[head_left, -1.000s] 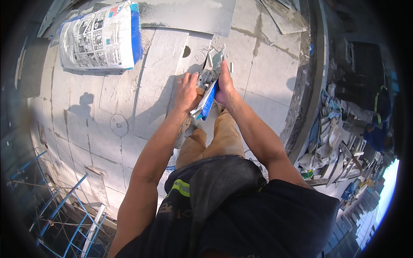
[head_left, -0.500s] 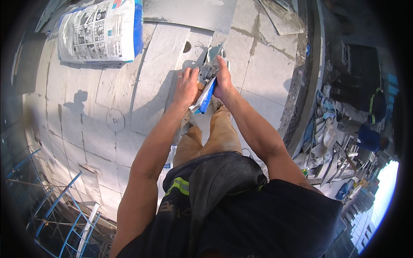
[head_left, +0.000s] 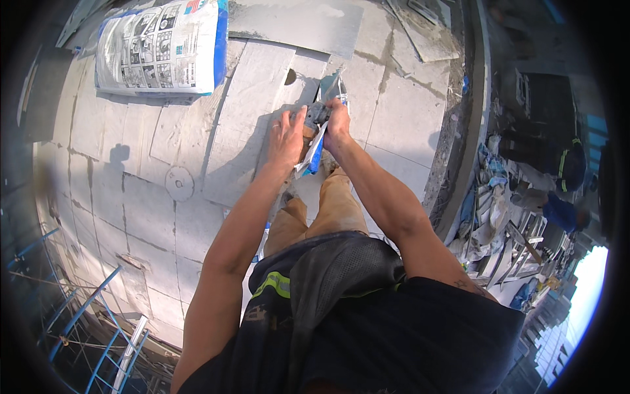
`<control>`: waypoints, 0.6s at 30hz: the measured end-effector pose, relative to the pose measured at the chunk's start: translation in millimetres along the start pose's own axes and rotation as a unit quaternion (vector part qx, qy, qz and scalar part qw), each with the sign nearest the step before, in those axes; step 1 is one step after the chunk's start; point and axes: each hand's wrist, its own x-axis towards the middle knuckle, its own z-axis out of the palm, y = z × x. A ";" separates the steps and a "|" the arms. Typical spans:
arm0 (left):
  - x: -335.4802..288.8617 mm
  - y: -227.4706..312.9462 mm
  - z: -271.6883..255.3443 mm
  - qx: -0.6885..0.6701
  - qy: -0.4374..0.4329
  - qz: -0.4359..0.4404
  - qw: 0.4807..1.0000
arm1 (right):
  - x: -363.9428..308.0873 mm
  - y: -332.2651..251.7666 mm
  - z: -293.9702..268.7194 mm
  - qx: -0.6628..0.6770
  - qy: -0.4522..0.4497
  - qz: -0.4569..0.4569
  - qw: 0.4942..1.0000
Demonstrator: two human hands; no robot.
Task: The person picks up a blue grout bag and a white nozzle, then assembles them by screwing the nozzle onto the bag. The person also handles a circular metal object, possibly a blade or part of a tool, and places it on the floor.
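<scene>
Between my hands is a narrow blue-and-white plastic bag (head_left: 315,159), with its pale sheet spreading out above my right fingers. In it or against it sits a lumpy grey piece (head_left: 317,113) with a brown, wood-coloured part (head_left: 308,132); I cannot make out what it is. My right hand (head_left: 338,125) is closed at the bag's right side, fingers curled in at its edge. My left hand (head_left: 287,139) rests along the left side, fingers slightly apart and a ring on one, beside the brown part. Its thumb is hidden.
A large white-and-blue printed sack (head_left: 157,52) lies at the upper left. Flat grey boards (head_left: 249,92), one with a round hole, cover the paved ground. Blue metal frames (head_left: 105,289) stand at the lower left. Debris (head_left: 512,243) and people (head_left: 564,210) show at the right.
My right hand's fingers, stretched upward before, are now curled in at the bag's edge. The left hand has shifted slightly right. The view has moved a little.
</scene>
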 end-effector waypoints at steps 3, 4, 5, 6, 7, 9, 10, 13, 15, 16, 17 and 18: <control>-0.4 3.6 -1.2 0.001 -0.027 -0.017 0.999 | -4.2 -3.2 -4.0 -0.004 -0.037 0.001 0.999; -0.9 4.1 0.5 0.014 -0.010 -0.009 1.000 | -5.2 -5.6 -2.9 -0.007 -0.056 0.005 0.998; -0.9 3.9 1.9 0.026 0.007 0.000 1.000 | -7.8 -6.2 -2.7 -0.015 -0.055 -0.001 0.998; -0.3 2.8 2.8 0.027 0.007 -0.002 1.000 | -9.0 -6.6 0.2 -0.021 -0.046 0.001 0.999; -0.8 3.7 3.3 0.027 0.005 -0.004 1.000 | -10.5 -6.3 0.8 -0.028 -0.036 0.003 0.999; -2.0 4.2 4.6 0.030 0.004 -0.007 1.000 | -8.7 -4.3 -0.2 -0.045 -0.020 0.000 0.999; -2.0 4.7 5.6 0.034 0.005 -0.007 0.999 | -6.6 -3.8 -0.1 -0.055 -0.016 -0.005 0.998; -0.5 6.8 2.5 0.040 -0.023 -0.019 0.999 | -12.6 -14.0 -2.0 -0.036 -0.074 0.035 0.996; 1.9 8.5 -6.8 0.046 -0.045 -0.031 0.997 | -34.1 -28.9 9.2 -0.012 -0.118 0.070 0.990; 2.8 10.9 -9.5 0.048 -0.052 -0.035 0.997 | -34.6 -27.2 9.7 -0.011 -0.099 0.069 0.993; 2.0 12.0 -10.3 0.051 -0.059 -0.040 0.996 | -33.6 -24.6 12.4 -0.009 -0.080 0.068 0.994; -0.4 11.8 -8.6 0.050 -0.058 -0.037 0.996 | -31.5 -23.3 14.1 -0.008 -0.062 0.068 0.996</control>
